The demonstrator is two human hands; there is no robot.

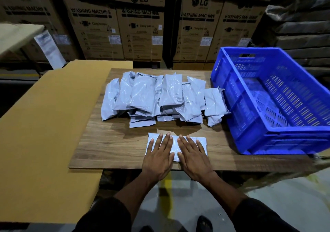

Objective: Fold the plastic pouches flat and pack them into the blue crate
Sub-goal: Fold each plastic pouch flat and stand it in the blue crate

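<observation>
One grey-white plastic pouch [175, 147] lies flat near the front edge of the wooden table top [110, 142]. My left hand [158, 157] presses on its left half with straight, spread fingers. My right hand [193, 157] presses on its right half the same way. Behind it, a heap of several crumpled grey pouches [157, 97] fills the middle of the table. The blue crate [232, 95] stands on the table's right side, tilted toward me, with nothing seen inside it.
A large brown cardboard sheet [44, 133] lies to the left, overlapping the table's edge. Stacked washing-machine cartons [142, 28] form a wall behind the table. Dark stacked goods [303, 35] rise at the far right. Grey floor shows below the table front.
</observation>
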